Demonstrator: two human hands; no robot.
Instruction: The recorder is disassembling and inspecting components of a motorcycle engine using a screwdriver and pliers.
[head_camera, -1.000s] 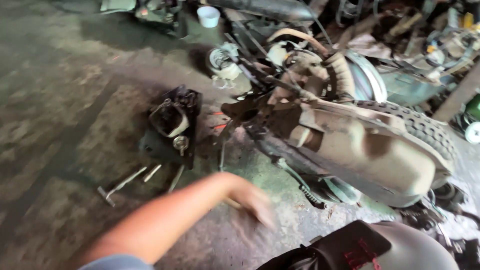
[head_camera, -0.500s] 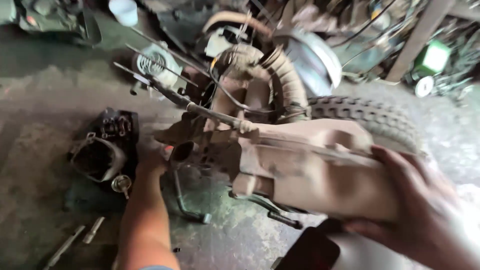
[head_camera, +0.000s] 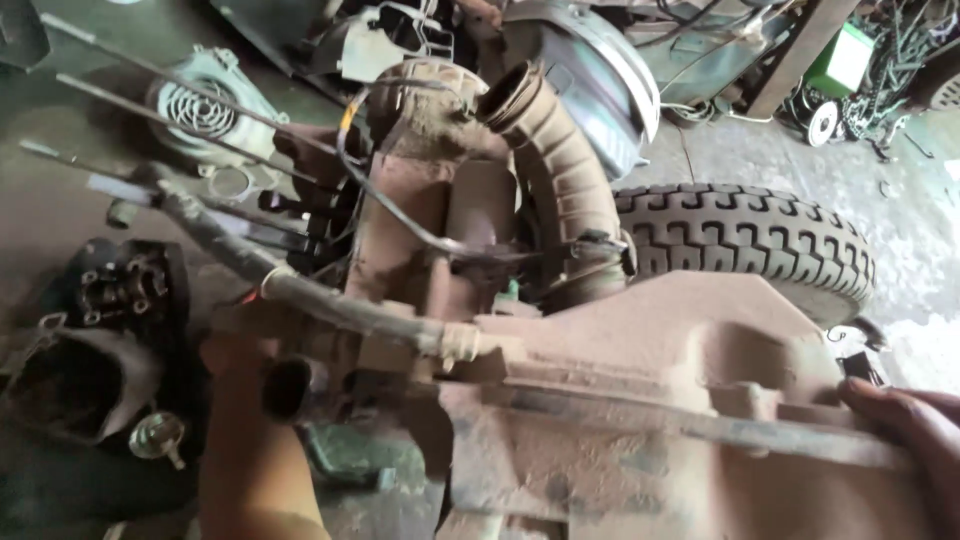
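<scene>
Head view, right hand (head_camera: 905, 415) gripping dusty engine casing (head_camera: 640, 400), left hand hidden, green box (head_camera: 838, 58) top right.

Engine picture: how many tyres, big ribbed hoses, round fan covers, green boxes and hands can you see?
Tyres: 1, the knobbly tyre
Ribbed hoses: 1, the dusty hose
Fan covers: 1, the pale fan cover
Green boxes: 1, the green box
Hands: 2, left hand, right hand
Total: 6

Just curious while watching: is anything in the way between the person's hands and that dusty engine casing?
Nothing visible. The right hand already rests on the dusty engine casing; the left hand reaches its front end, partly hidden behind a hose.
</scene>
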